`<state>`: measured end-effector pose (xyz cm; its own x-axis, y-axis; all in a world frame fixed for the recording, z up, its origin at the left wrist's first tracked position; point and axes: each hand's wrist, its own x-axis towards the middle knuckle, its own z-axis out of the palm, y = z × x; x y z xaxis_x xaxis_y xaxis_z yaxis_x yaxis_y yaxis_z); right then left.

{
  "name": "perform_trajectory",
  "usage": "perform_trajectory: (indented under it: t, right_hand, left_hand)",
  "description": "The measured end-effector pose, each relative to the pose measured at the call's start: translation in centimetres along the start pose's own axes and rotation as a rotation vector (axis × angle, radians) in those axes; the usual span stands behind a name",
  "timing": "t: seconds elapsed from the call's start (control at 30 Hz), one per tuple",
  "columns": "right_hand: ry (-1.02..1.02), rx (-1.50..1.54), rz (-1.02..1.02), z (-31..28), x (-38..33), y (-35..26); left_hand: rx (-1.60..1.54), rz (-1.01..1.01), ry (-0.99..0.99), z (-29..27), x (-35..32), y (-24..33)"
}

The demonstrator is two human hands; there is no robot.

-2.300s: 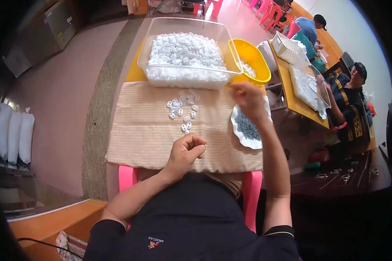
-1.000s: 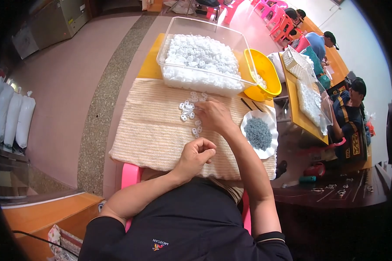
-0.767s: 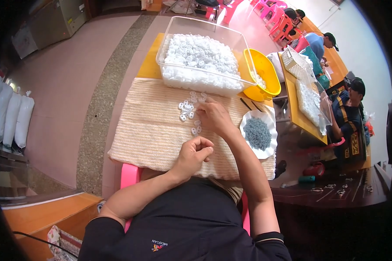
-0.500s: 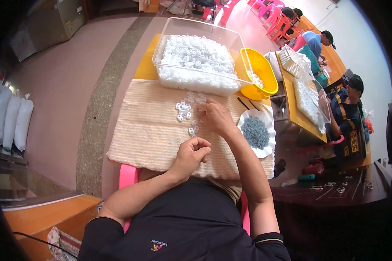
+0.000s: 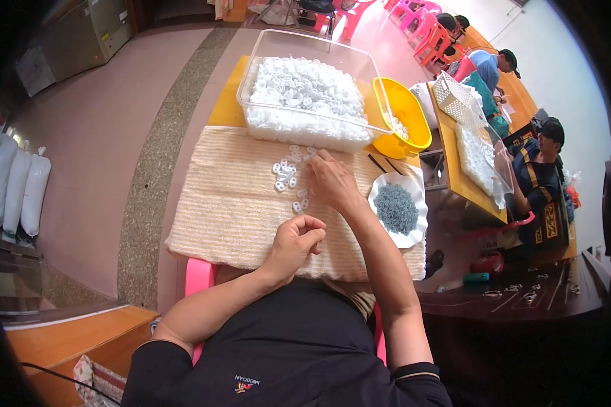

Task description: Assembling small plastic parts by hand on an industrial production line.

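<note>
My left hand (image 5: 294, 243) is closed above the near part of a striped cream cloth (image 5: 214, 203), thumb against curled fingers. Whatever lies inside it is hidden. Farther up the cloth, my right hand (image 5: 335, 179) reaches down with bent fingers at the right side of a small scatter of white oval pieces (image 5: 284, 178), each with two holes. Its fingertips are hard to make out, and so is anything between them. A few more white pieces (image 5: 300, 204) lie just above my left hand. To the right sits a white scalloped dish (image 5: 417, 232) of small grey-blue bits (image 5: 396, 207).
A clear plastic bin (image 5: 251, 114) heaped with white pieces stands behind the cloth, beside a yellow basin (image 5: 414, 112). Two dark thin sticks (image 5: 385, 163) lie near the dish. At right, a person (image 5: 548, 152) sits by another table (image 5: 465, 166). White sacks (image 5: 35, 197) stand left.
My right hand has shifted slightly, its fingers settling lower beside the scattered white pieces. My left hand keeps its closed pose.
</note>
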<state>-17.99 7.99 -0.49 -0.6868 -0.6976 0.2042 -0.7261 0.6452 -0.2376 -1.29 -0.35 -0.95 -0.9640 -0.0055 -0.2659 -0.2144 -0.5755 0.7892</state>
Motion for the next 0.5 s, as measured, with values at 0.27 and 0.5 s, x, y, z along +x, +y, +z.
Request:
perform_trajectory:
  t: [0.27,0.5]
  right_hand:
    - [-0.003,0.802,0.273,-3.7,-4.7,-2.4]
    - [-0.153,1.170,0.354,-3.9,-8.4,-3.2]
  left_hand:
    - [-0.226,0.132,0.156,-0.5,0.7,0.2]
    - [-0.220,0.152,0.078,-0.6,0.8,0.5]
